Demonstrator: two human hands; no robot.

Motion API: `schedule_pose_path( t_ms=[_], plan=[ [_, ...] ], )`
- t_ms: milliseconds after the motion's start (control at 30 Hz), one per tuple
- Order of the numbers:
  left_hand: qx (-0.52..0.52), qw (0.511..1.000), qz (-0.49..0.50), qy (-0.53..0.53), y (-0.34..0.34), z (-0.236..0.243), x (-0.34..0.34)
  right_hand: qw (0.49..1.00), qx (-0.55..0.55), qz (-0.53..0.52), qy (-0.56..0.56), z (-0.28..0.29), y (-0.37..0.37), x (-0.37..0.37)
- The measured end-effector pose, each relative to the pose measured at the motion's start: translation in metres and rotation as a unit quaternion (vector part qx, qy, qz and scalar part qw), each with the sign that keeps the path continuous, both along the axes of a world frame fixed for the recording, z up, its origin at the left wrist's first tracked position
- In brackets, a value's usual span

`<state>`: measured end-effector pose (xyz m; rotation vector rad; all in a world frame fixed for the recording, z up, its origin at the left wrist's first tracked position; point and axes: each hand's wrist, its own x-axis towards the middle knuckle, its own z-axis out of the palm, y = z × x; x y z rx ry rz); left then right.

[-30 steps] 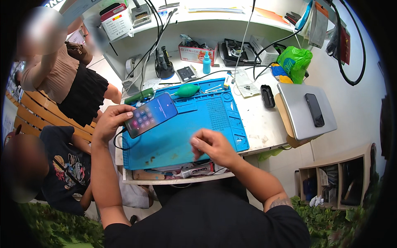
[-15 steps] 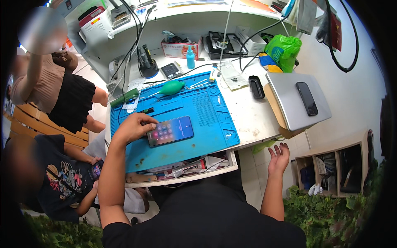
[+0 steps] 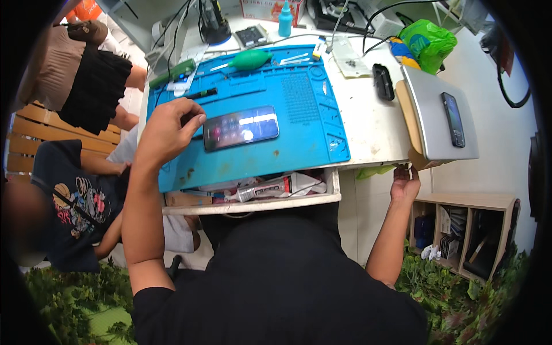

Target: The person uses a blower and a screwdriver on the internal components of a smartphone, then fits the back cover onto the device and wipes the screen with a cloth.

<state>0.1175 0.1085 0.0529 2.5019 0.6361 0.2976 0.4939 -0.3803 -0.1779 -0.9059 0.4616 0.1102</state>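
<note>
My left hand (image 3: 172, 129) hovers at the left end of a smartphone (image 3: 241, 127), its fingers curled and the thumb close to the index finger, with nothing visible in it. The phone lies face up on a blue repair mat (image 3: 299, 155), its lit screen catching glare. On the right, my right hand (image 3: 405, 183) is raised at the desk's front edge, below the corner of a brown folder (image 3: 409, 123). Its fingers are bent inward; what they hold, if anything, I cannot make out.
A silver laptop (image 3: 428, 109) carries a second phone (image 3: 453, 119). The drawer (image 3: 253, 206) stands pulled out. On the mat lie a green air blower (image 3: 251, 59) and a black-tipped tool (image 3: 202, 93). A seated person (image 3: 75, 201) is close on the left, beside a wooden bench.
My left hand has come off the phone's edge, and the screen looks dimmer with glare. My right hand has risen to the desk edge, its spread fingers now bent. The view has shifted.
</note>
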Motion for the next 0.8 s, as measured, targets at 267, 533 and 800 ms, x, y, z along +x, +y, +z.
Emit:
schedule_pose_path(
  t_ms=[267,533,800],
  plan=[
    [-0.097,0.98,-0.155,0.081,-0.1,-0.022,-0.058,0.655,-0.406,0.326,-0.548,0.122,0.087,-0.188],
    [-0.036,0.983,-0.133,0.118,-0.131,-0.052,-0.073,0.402,-0.516,0.561,-0.508,0.146,0.149,-0.195],
    [-0.155,0.97,-0.18,0.047,-0.144,-0.055,-0.06,0.266,-0.524,0.623,-0.516,0.144,0.18,-0.198]
  ],
)
